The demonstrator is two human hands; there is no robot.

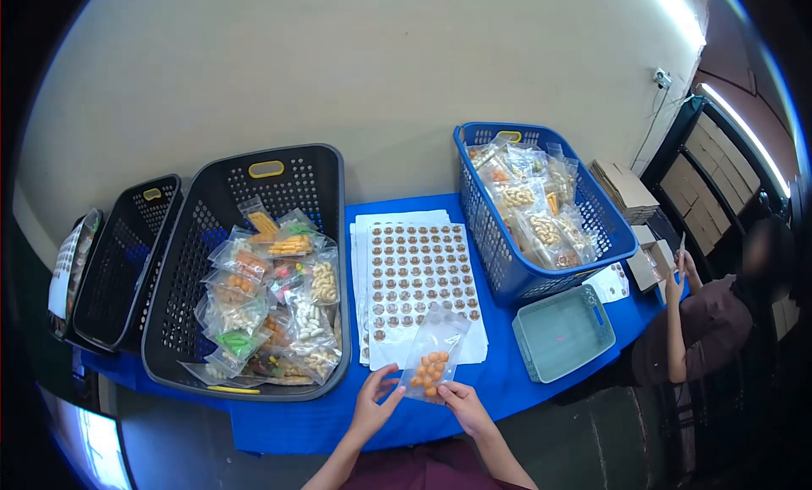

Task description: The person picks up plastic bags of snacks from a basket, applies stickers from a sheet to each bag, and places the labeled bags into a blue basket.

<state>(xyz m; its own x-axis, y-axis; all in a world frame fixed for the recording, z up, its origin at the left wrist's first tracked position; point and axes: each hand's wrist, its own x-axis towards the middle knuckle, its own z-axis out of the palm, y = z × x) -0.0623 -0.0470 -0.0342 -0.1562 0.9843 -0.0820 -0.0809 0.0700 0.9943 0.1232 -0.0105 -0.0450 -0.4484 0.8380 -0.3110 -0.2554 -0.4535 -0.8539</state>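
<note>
A clear plastic bag of round orange-brown snacks (pixel 430 373) is held up over the front edge of the table, tilted, its empty upper part in front of the sticker sheets. My right hand (pixel 467 408) pinches its lower right corner between thumb and fingers. At the bag's lower left edge is my left hand (pixel 374 405), thumb and fingers apart, the thumb tip close to or touching the plastic. Behind the bag lies a stack of white sheets (pixel 420 278) printed with rows of round brown stickers.
A black basket (pixel 159 321) of filled snack bags stands left, with further black baskets (pixel 106 312) beyond. At right are a blue basket (pixel 499 266) of bags, a grey-green tray (pixel 568 365) and cardboard boxes (pixel 624 189). Another person (pixel 702 329) works at the far right.
</note>
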